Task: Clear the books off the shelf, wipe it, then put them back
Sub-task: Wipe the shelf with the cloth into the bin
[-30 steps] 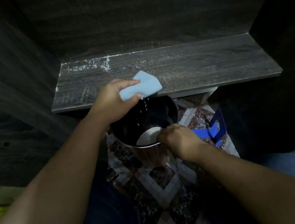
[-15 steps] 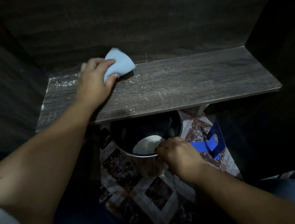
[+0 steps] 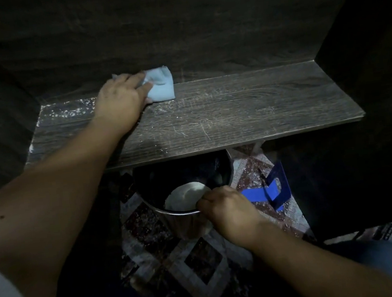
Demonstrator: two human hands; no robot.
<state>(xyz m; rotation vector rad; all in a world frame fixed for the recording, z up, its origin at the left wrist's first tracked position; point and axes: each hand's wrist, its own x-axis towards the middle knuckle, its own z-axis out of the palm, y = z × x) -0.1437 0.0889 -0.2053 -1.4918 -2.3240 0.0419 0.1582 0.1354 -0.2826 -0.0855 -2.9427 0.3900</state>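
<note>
From the head view, the left hand (image 3: 120, 101) now lies flat on the blue cloth (image 3: 161, 88), fingers mostly straight, pressing it down at the back edge of the shelf (image 3: 246, 107), toward the left. A second ago this hand held the cloth over the bucket (image 3: 159, 177), and drops were falling from it. Then it went up onto the shelf, and now it has slid right to the back wall. So the wiping has started. White dust (image 3: 66, 110) sits in the back left corner, so there is more to wipe. The right hand (image 3: 224, 209) has not moved; its fingers are curled over the near rim of the bucket, which stands on the floor (image 3: 198, 259) under the shelf's front edge. No books can be seen.
</note>
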